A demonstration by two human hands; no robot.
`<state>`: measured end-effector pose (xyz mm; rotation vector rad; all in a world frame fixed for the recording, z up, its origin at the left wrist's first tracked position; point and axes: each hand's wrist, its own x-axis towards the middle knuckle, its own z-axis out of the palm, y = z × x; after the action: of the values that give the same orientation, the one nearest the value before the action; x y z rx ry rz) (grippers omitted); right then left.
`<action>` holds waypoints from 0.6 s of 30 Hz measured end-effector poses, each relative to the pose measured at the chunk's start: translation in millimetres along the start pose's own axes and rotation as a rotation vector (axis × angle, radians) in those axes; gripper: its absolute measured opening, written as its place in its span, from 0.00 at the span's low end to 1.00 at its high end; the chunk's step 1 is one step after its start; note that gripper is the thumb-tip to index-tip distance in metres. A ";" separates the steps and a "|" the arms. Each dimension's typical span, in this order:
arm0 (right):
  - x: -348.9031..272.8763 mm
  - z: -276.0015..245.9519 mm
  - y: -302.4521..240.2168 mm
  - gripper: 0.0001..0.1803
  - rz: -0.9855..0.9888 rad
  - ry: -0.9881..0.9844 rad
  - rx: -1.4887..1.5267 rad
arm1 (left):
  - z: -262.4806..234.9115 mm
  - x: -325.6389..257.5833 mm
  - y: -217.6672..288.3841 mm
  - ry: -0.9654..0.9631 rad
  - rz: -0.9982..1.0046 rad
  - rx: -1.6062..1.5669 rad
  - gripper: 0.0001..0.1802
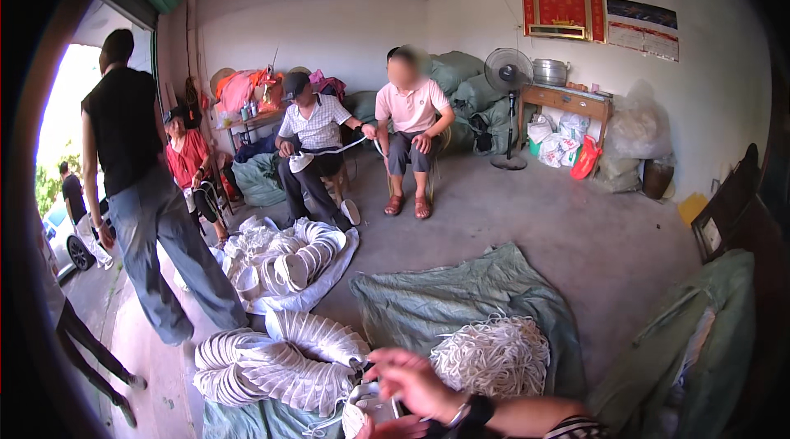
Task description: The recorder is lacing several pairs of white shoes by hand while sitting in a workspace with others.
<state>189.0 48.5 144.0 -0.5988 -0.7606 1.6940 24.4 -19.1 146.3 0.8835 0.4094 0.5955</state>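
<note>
At the lower middle, my right hand (421, 383) reaches in above a white canvas shoe (360, 408). Its fingers are bent and smeared by motion, so I cannot see whether anything is between them. Below it, cut off by the lower edge, my left hand (397, 427) is closed against the shoe's side. A thin white lace (331, 421) trails to the left of the shoe. Close by on the left lie curved rows of nested white shoe pieces (300, 369). A heap of white laces (494, 357) lies to the right, beyond my right wrist.
Green sheeting (461, 283) spreads under the laces. Farther off, more white shoe pieces (288, 266) lie on a pale sheet. Two people sit behind; one holds a white strip (329, 151). Another person walks at the left doorway. A fan (508, 73) stands by a wooden desk (568, 102).
</note>
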 end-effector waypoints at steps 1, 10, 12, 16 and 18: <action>-3.5 18.1 14.1 0.14 0.036 -0.070 0.019 | -7.1 7.6 -11.6 -0.050 0.086 -0.129 0.43; 4.4 54.7 56.9 0.15 0.036 -0.365 -0.131 | -85.8 -21.8 -17.3 0.188 0.447 -0.146 0.19; 4.4 54.3 55.1 0.14 0.015 -0.379 -0.169 | -58.2 -18.4 6.9 0.507 0.396 0.019 0.16; 2.4 36.6 24.8 0.14 0.024 -0.403 -0.004 | -59.9 -35.7 35.5 0.621 0.573 -0.531 0.11; 3.1 12.4 -3.1 0.14 0.050 -0.269 0.031 | -92.1 -65.1 36.6 0.753 0.602 -0.555 0.13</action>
<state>181.2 49.8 154.5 -0.3747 -0.9136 1.8514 -88.7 12.2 129.0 0.1980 0.6116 1.5300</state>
